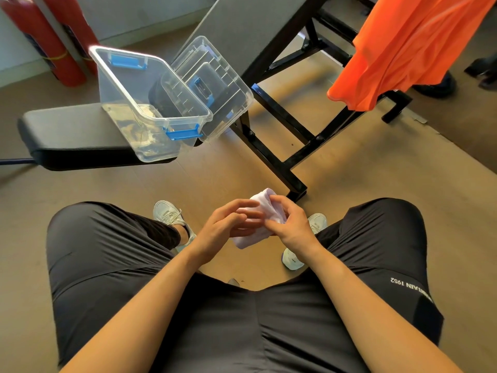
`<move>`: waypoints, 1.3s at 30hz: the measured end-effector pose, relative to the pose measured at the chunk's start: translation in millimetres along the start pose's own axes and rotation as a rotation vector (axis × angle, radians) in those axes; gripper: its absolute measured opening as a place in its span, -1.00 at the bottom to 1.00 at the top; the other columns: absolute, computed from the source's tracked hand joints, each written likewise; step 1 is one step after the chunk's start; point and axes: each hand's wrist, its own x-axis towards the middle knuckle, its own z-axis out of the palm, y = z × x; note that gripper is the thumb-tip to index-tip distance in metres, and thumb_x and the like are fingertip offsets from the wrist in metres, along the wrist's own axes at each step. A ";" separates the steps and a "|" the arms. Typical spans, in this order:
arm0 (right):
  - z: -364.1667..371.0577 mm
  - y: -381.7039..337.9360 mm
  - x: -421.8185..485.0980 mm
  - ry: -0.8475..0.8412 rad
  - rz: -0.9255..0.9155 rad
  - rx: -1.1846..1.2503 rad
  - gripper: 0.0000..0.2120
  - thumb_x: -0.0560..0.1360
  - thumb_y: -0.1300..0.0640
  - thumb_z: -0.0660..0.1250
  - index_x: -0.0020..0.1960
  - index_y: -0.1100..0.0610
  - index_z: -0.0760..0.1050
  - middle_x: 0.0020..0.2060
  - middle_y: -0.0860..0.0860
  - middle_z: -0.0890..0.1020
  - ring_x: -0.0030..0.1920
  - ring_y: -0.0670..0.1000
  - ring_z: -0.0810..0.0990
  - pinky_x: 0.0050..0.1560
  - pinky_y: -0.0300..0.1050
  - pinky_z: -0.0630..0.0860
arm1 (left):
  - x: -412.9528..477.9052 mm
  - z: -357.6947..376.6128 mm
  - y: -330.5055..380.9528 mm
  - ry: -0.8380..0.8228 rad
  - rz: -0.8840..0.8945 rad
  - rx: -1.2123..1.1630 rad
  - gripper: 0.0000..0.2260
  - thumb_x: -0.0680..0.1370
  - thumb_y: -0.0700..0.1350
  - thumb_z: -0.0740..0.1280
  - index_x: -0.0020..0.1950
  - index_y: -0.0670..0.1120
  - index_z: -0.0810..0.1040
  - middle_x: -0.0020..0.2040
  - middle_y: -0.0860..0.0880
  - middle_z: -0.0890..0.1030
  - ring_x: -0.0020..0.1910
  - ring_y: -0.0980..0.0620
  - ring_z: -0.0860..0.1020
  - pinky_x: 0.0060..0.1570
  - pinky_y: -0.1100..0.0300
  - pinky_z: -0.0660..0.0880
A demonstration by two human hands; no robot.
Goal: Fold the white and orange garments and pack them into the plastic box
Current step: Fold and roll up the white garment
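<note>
White garment (265, 199) is held as a small bundle between both hands, above the floor between the knees, so a fold can be tightened without a surface. Right hand (293, 227) is curled round its right edge, pinching the layers together. Left hand (228, 224) is laid across the cloth with fingers nearly straight and slightly spread, seemingly to press it flat. Orange garment (403, 49) is draped unfolded over a bench frame, upper right, well apart from the hands. Box (121, 84) is set open on a bench pad (75, 130), ready for packing, with its lid (236, 84) propped beside it. Folding of white judged nearly done; orange not yet started.
</note>
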 end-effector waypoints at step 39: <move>8.8 -96.7 46.1 -0.266 -0.243 -0.062 -0.58 0.51 0.25 0.46 0.35 0.03 0.56 0.26 -0.02 0.58 0.27 -0.01 0.59 0.19 0.02 0.63 | 7.1 -51.4 35.6 0.480 0.215 0.451 -0.36 0.43 0.06 0.56 0.48 0.03 0.48 0.37 -0.04 0.60 0.23 0.01 0.62 0.16 0.05 0.63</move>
